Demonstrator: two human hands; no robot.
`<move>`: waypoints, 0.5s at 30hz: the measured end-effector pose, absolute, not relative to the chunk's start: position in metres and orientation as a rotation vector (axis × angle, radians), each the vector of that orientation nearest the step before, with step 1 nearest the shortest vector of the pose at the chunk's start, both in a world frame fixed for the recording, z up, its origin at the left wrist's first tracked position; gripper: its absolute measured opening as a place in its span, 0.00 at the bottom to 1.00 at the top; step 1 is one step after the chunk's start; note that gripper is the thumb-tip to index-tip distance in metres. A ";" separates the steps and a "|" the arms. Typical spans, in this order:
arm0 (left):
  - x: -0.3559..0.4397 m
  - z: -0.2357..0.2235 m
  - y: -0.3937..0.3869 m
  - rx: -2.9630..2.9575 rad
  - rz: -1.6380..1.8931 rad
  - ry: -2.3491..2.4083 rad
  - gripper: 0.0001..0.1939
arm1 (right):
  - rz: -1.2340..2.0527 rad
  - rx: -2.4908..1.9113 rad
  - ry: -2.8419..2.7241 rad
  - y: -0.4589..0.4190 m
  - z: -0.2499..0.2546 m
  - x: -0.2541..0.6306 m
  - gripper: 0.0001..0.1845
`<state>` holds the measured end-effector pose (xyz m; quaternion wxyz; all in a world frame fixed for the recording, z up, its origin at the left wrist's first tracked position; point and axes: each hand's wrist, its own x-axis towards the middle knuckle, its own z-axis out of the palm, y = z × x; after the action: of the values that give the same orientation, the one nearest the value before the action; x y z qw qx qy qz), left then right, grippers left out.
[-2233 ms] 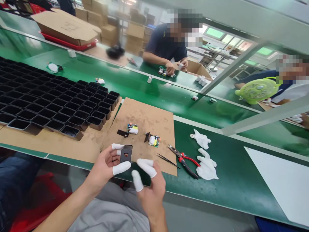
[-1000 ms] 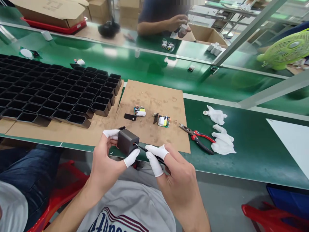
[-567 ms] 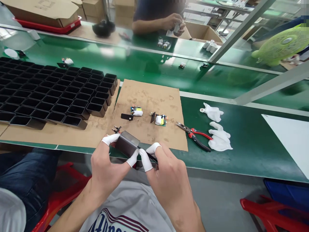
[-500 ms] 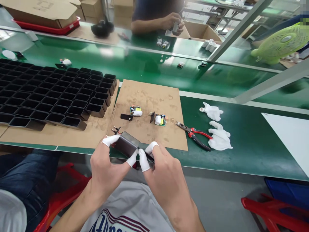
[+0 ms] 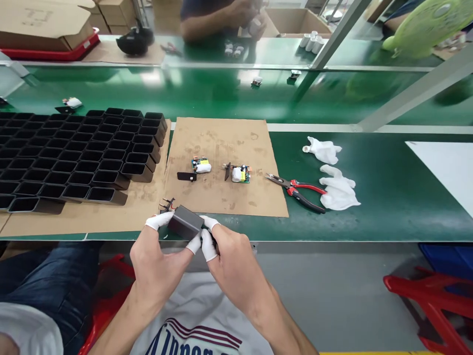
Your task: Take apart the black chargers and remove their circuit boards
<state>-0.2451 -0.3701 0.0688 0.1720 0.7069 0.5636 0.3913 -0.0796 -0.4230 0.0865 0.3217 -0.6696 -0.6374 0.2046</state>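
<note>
White finger cots cover the tips of my thumbs and forefingers. My left hand grips a black plastic housing from its left side, finger above and thumb below. A small black piece with metal prongs and red wire sticks out by the housing's left end. At the right end, my right hand pinches a black flat piece, mostly hidden by its fingers, against the housing. Beyond my hands, on cardboard, lie two circuit boards with components and a black plate.
Rows of open black housings fill the left side on cardboard. Red-and-black pliers and white crumpled gloves lie right. A white sheet is farther right. Across the green bench, a co-worker's arm shows.
My right hand has moved left against the housing's end, and the black flat piece in it is now mostly hidden. The camera view has shifted and levelled.
</note>
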 end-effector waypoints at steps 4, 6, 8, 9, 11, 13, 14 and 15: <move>-0.247 0.069 -0.371 2.036 1.063 1.638 0.26 | 0.514 -1.741 -1.657 -0.425 0.083 -0.084 0.13; -0.248 0.069 -0.372 2.027 1.038 1.651 0.27 | 0.527 -1.729 -1.649 -0.426 0.081 -0.084 0.13; -0.249 0.068 -0.372 2.023 1.013 1.655 0.28 | 0.537 -1.722 -1.639 -0.428 0.080 -0.084 0.13; -0.249 0.067 -0.372 2.028 1.013 1.655 0.27 | 0.539 -1.721 -1.633 -0.428 0.080 -0.084 0.13; -0.250 0.066 -0.371 2.055 1.055 1.649 0.26 | 0.545 -1.721 -1.620 -0.429 0.080 -0.083 0.14; -0.250 0.064 -0.370 2.089 1.119 1.629 0.25 | 0.571 -1.721 -1.608 -0.430 0.081 -0.083 0.14; -0.250 0.063 -0.370 2.101 1.145 1.617 0.25 | 0.582 -1.720 -1.604 -0.431 0.081 -0.083 0.14; -0.250 0.062 -0.369 2.108 1.159 1.604 0.24 | 0.590 -1.718 -1.604 -0.431 0.081 -0.083 0.14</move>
<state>-0.2502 -0.3690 0.0620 0.1246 0.7234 0.5504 0.3977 -0.0829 -0.4309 0.0805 0.3518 -0.6636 -0.6196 0.2278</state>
